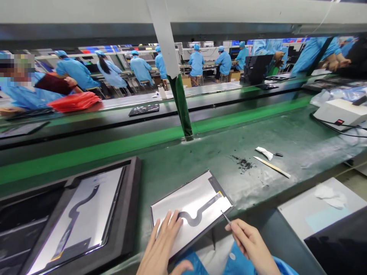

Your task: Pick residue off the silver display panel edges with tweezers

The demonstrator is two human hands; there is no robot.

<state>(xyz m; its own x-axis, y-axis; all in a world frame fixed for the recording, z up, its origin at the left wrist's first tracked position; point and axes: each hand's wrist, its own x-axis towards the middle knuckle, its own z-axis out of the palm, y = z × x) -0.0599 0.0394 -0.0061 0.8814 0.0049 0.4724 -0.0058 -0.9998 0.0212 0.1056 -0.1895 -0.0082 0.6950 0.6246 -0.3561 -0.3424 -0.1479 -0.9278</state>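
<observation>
A silver display panel point(186, 200) with a dark curved flex cable point(197, 214) lies on the green bench in front of me. My left hand point(162, 244) rests flat on the panel's near left part, fingers stretched out. My right hand point(250, 242) pinches thin metal tweezers point(226, 217), whose tip touches the panel's right edge near the cable end.
A black tray point(86, 217) holding another silver panel sits at the left. Dark debris point(243, 164), a thin stick point(272, 167) and a white scrap point(264, 152) lie to the right. A white box point(341, 111) stands far right, a green post point(182, 110) behind. Workers in blue sit beyond the conveyor.
</observation>
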